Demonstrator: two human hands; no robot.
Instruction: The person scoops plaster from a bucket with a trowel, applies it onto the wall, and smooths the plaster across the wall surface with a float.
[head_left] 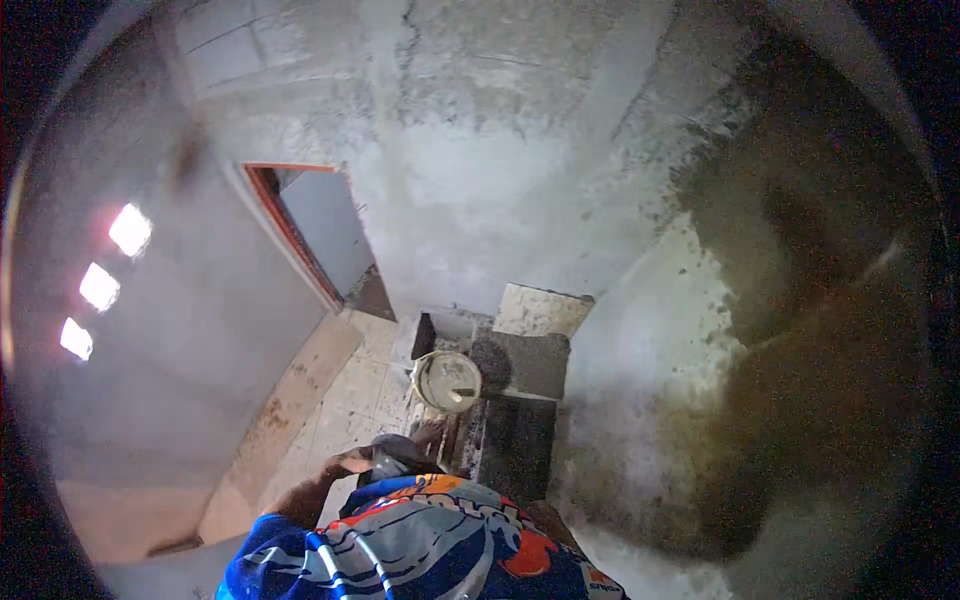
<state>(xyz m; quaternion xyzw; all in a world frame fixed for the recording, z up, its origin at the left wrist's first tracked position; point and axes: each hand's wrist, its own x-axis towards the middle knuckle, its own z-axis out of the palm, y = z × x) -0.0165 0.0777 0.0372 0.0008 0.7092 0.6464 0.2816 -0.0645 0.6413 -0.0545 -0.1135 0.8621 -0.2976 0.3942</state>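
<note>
My left forearm comes out of the blue sleeve, and my left hand (353,463) is low in the view, in front of my body. Its fingers close on the edge of a grey, rounded object (398,456) whose kind I cannot make out. Just beyond stands a pale round bucket (418,377) with a grey wet mix inside. A short light-coloured piece (461,394), perhaps a tool handle, shows in the bucket. No part of my right hand can be seen; my patterned shirt fills the lower middle.
Right of the bucket are a dark grey slab (535,365), a darker block (517,440) and a pale board (542,311) leaning by the wall. A doorway with a reddish frame (290,228) opens at left. Damp dark plaster (800,330) covers the right wall. Light tiles (345,400) cover the floor.
</note>
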